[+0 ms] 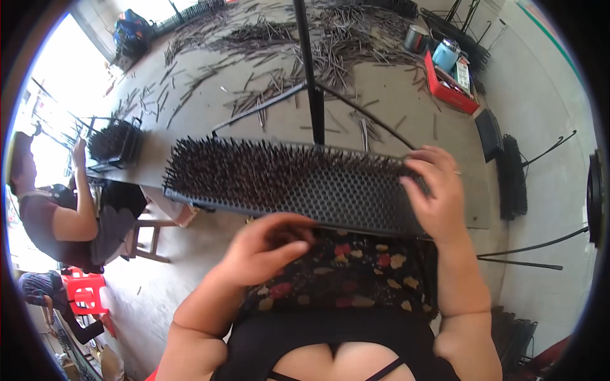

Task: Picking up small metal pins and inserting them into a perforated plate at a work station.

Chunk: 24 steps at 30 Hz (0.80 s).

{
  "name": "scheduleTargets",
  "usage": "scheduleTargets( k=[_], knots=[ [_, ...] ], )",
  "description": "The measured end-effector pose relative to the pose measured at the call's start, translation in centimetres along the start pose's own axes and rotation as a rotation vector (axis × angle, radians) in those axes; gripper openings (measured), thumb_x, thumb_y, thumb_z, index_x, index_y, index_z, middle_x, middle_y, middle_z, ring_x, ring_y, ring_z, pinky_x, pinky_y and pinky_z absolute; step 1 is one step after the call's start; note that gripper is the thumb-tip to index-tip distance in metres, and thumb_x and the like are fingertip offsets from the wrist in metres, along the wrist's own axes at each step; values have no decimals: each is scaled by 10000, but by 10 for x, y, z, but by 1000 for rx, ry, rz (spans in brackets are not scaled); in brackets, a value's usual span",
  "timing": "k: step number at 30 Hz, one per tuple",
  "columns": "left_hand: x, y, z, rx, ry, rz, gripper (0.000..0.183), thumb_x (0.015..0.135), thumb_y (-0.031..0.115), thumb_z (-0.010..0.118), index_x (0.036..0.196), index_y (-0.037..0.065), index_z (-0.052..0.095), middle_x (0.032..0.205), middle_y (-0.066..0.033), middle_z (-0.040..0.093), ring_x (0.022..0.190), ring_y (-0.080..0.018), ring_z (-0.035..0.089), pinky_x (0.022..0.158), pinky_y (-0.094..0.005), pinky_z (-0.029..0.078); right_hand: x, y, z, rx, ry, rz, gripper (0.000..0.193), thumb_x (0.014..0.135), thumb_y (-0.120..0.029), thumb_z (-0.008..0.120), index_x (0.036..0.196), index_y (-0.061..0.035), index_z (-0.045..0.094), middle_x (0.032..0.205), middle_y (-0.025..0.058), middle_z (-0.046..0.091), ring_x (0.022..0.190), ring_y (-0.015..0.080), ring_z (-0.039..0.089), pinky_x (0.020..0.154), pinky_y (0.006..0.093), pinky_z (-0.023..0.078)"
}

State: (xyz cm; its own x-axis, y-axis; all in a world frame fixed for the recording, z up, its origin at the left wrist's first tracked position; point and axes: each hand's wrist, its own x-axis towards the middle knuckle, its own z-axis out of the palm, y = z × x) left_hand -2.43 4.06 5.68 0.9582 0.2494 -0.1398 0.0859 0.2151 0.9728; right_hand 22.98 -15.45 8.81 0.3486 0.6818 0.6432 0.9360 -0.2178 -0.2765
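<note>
A long black perforated panel [356, 200] lies across in front of me, tilted slightly down to the right. Dark stick-like pieces [232, 171] stand upright, packed into its left half, with a thinner row along the far edge toward the right. My left hand [270, 251] is at the panel's near edge, its fingers curled over and thumb toward them; what lies in the shaded palm cannot be made out. Over the right end, at the far edge, my right hand [438, 190] has thumb and forefinger drawn close together. Anything small between those fingertips is hidden.
Loose dark sticks [273, 32] litter the table beyond a black upright post [311, 76]. A red tray [451, 89] with a blue jar stands at the far right. At left, another person [60, 209] sits at a similar filled panel [114, 143].
</note>
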Motion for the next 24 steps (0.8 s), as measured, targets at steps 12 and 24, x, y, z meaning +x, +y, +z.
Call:
scheduleTargets(
  k=[12, 24],
  knots=[
    [119, 132, -178, 719, 792, 131, 569, 936, 337, 635, 1389, 47, 448, 1308, -149, 557, 1065, -220, 598, 786, -320, 511, -104, 267, -7, -353, -188, 663, 567, 866, -255, 709, 1347, -58, 482, 1334, 188, 530, 1259, 356, 494, 1027, 428, 415],
    [459, 54, -192, 1311, 482, -416, 1199, 770, 786, 570, 1435, -164, 266, 1424, -320, 444, 1330, -393, 466, 1083, -390, 388, -97, 241, 14, -561, -301, 767, 587, 907, -369, 636, 1388, -90, 449, 1476, 170, 390, 1370, 366, 362, 1119, 516, 247]
  ],
)
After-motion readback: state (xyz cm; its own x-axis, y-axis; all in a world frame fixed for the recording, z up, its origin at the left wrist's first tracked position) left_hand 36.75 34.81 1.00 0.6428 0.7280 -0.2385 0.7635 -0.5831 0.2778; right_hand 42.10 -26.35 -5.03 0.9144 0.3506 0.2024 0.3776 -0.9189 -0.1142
